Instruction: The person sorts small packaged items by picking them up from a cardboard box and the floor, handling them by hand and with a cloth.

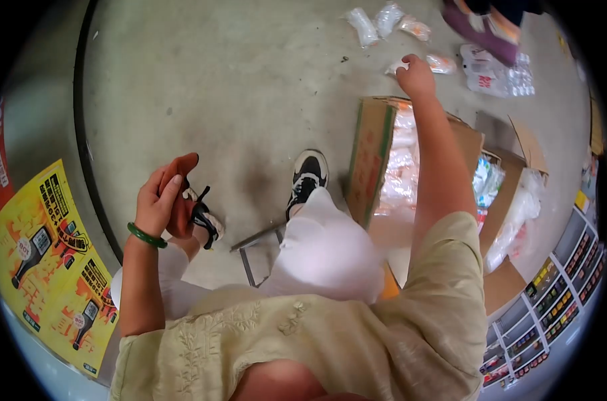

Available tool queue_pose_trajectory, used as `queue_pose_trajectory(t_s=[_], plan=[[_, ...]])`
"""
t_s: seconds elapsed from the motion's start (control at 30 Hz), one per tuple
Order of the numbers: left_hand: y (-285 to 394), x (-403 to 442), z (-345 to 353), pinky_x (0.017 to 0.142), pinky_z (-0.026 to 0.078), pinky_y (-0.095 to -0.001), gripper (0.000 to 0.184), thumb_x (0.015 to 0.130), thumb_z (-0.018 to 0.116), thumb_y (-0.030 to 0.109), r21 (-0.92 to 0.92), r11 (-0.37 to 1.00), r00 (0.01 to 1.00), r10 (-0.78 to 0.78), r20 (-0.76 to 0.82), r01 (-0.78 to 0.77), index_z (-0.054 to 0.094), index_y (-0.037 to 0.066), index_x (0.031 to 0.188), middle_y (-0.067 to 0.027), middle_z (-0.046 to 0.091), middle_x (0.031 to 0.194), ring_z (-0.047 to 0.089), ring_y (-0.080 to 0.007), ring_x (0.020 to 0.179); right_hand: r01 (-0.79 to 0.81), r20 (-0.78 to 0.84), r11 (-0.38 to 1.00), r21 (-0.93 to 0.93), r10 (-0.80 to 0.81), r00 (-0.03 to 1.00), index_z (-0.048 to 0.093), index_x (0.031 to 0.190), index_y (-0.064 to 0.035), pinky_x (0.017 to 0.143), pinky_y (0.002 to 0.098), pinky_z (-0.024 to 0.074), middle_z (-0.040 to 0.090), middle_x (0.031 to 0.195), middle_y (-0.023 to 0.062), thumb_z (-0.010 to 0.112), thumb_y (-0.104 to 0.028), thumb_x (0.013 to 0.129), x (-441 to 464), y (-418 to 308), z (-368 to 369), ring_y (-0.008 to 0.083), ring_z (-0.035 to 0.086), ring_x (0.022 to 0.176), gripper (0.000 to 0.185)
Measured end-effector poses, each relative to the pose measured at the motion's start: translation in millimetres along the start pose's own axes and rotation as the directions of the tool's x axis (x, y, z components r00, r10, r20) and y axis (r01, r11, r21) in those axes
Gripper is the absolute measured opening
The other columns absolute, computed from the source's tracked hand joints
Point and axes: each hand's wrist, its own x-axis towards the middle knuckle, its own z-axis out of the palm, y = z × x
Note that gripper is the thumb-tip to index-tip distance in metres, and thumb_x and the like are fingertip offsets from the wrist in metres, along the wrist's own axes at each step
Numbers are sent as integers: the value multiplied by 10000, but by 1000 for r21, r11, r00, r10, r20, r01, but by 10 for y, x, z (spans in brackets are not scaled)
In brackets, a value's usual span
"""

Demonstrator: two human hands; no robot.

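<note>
At the left, my left hand [155, 208], with a green bangle on its wrist, grips a reddish-brown folded piece [182, 212] that looks like soft cloth or leather. My right hand [417, 77] is stretched forward past an open cardboard box, its fingers curled in. By its fingertips shows a small clear-wrapped packet [395, 68]; whether they touch it or hold something else I cannot make out. Many clear-wrapped packets [400, 160] fill the cardboard box [370, 157] below my right forearm.
Several wrapped packets [362, 28] lie on the grey floor [216, 73] ahead, beside a plastic bag [494, 72] and another person's shoe [480, 30]. A second open box [507, 194] stands at right, near shelves [551, 301]. Yellow posters [49, 260] flank the left. A metal stool leg [257, 237] shows between my legs.
</note>
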Motion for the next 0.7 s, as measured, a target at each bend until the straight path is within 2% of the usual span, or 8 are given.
queue_pose_trajectory(t_s=[0.07, 0.1, 0.2, 0.33, 0.4, 0.53, 0.63, 0.7], plan=[[-52, 76, 12, 884, 451, -280, 303, 944, 572, 150, 14, 998, 998, -59, -3, 59, 570, -2, 1206, -53, 622, 1034, 569, -140, 962, 170, 400, 916, -363, -11, 917, 654, 1153, -196, 985, 418, 432, 591, 1231, 144, 561, -200, 808, 251, 50, 152, 313, 541, 1155, 358], [-109, 103, 18, 883, 453, -279, 308, 944, 574, 151, -8, 998, 998, -65, 6, 65, 567, -5, 1210, -55, 623, 1041, 571, -140, 962, 74, 471, 902, -425, 151, 869, 614, 1232, -306, 1072, 434, 347, 503, 1360, 115, 528, -230, 855, 252, -56, 142, 319, 446, 1271, 395], [-122, 167, 46, 901, 447, -281, 319, 951, 564, 145, 1, 994, 993, -109, 34, 109, 552, -8, 1230, -77, 632, 1127, 573, -138, 985, 40, 366, 812, -583, 218, 905, 534, 1313, -369, 1073, 490, 338, 594, 1249, 118, 532, -283, 851, 203, -112, 263, 308, 516, 1214, 469], [-100, 236, 93, 778, 524, -253, 314, 971, 510, 118, -41, 981, 978, -182, 100, 187, 516, -8, 1258, -127, 579, 1298, 624, -106, 847, -46, 424, 846, -532, 312, 850, 425, 1412, -319, 1120, 537, 231, 511, 1365, 108, 494, -341, 872, 421, 68, 506, 307, 376, 1341, 545], [-211, 269, 95, 681, 543, -236, 316, 975, 501, 124, 24, 999, 991, -45, 126, 43, 506, -14, 1259, -125, 580, 1293, 611, -79, 675, -51, 569, 887, -459, 337, 750, 369, 1446, -244, 1124, 557, 218, 288, 1529, 59, 437, -279, 890, 584, 253, 725, 293, 135, 1450, 561], [9, 260, 139, 649, 545, -250, 301, 978, 494, 124, -63, 982, 977, -171, 128, 180, 514, -19, 1242, -127, 578, 1296, 602, -91, 642, -45, 532, 855, -517, 362, 765, 343, 1455, -165, 1129, 529, 243, 293, 1524, 89, 430, -271, 891, 501, 218, 736, 313, 176, 1439, 580], [-4, 260, 126, 635, 549, -264, 294, 975, 494, 119, -42, 988, 979, -142, 149, 149, 520, -17, 1234, -125, 587, 1281, 595, -102, 627, -74, 420, 859, -507, 321, 849, 348, 1446, -131, 1135, 469, 272, 327, 1507, 95, 432, -230, 894, 328, 178, 557, 327, 227, 1421, 567], [-53, 261, 112, 642, 551, -270, 293, 973, 497, 118, -27, 989, 978, -140, 156, 146, 522, -12, 1234, -115, 593, 1269, 596, -102, 653, 11, 268, 928, -373, 96, 959, 361, 1441, -102, 1141, 427, 266, 348, 1494, 125, 483, -212, 895, 274, 186, 434, 336, 274, 1400, 570]])
